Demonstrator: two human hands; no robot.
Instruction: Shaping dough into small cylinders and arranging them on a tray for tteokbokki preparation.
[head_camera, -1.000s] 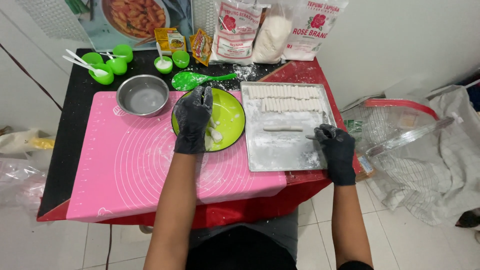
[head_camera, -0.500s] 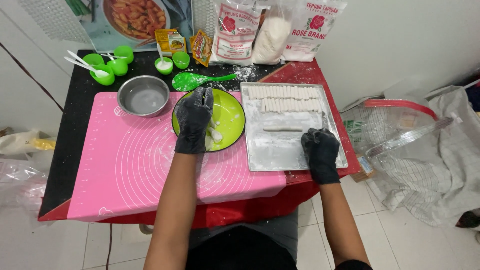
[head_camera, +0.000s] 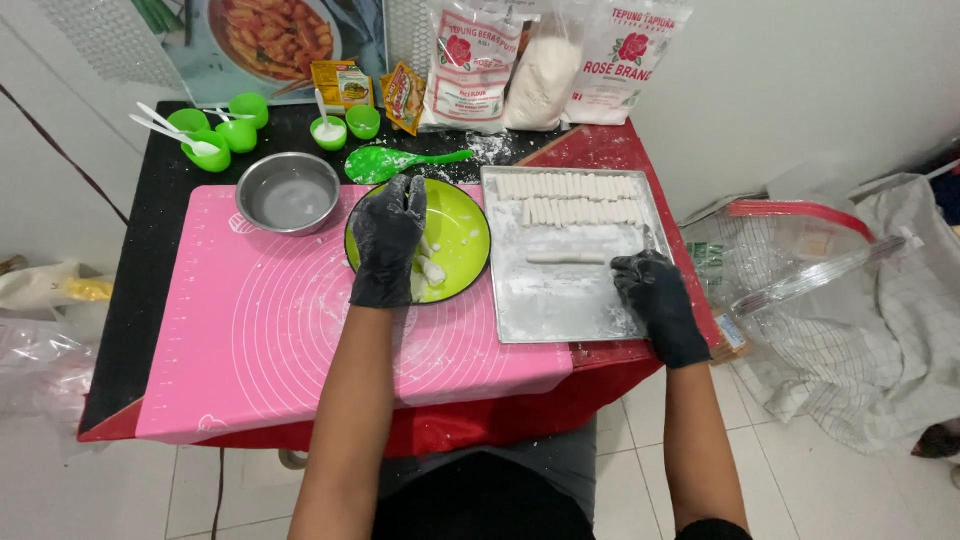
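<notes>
Black-gloved, your left hand (head_camera: 388, 238) lay flat and open over the green plate (head_camera: 462, 240) of dough pieces (head_camera: 432, 268); your right hand (head_camera: 652, 292) rested curled on the floured tray (head_camera: 560, 305), its grip unclear, near one loose dough stick (head_camera: 566, 258). Counted: two rows of sticks (head_camera: 570, 198), six green cups (head_camera: 237, 132), one steel bowl (head_camera: 288, 192), three flour bags (head_camera: 545, 65). Risk, as judged: the tray sat at the table's edge, so a push from you could have tipped it.

Bright, even indoor light from overhead, no hard shadows. Soft shadow under the left hand (head_camera: 388, 240) on the green plate (head_camera: 462, 232). Mild glare on the steel bowl (head_camera: 289, 192) and the glossy flour bags (head_camera: 550, 62). White wall at right near blown out. Sharp focus across the table; slight wide-angle bending at the edges, floor corners stretched. No motion blur.
</notes>
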